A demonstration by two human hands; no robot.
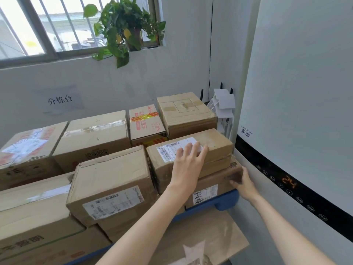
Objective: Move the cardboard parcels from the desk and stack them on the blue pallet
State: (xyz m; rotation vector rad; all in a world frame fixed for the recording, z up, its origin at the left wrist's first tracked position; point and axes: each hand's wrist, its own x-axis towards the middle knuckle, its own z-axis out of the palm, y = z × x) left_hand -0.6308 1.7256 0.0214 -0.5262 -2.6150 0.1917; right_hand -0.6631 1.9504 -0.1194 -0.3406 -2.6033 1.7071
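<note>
Several cardboard parcels are stacked on the blue pallet [221, 201]. At the front right corner a small labelled parcel [215, 144] lies on top of a lower parcel [214, 180]. My left hand [188, 159] rests flat on the top of the small parcel, fingers straight over its white label. My right hand [243, 183] touches the right end of the lower parcel, next to a barcode, with its fingers partly hidden behind the corner. A larger parcel [112, 180] sits just left of these two.
A tall white air conditioner [298, 104] with a black control strip stands close on the right. A wall with a window and a potted plant [126, 29] is behind the stack. A flat cardboard sheet [206, 238] lies below the pallet edge.
</note>
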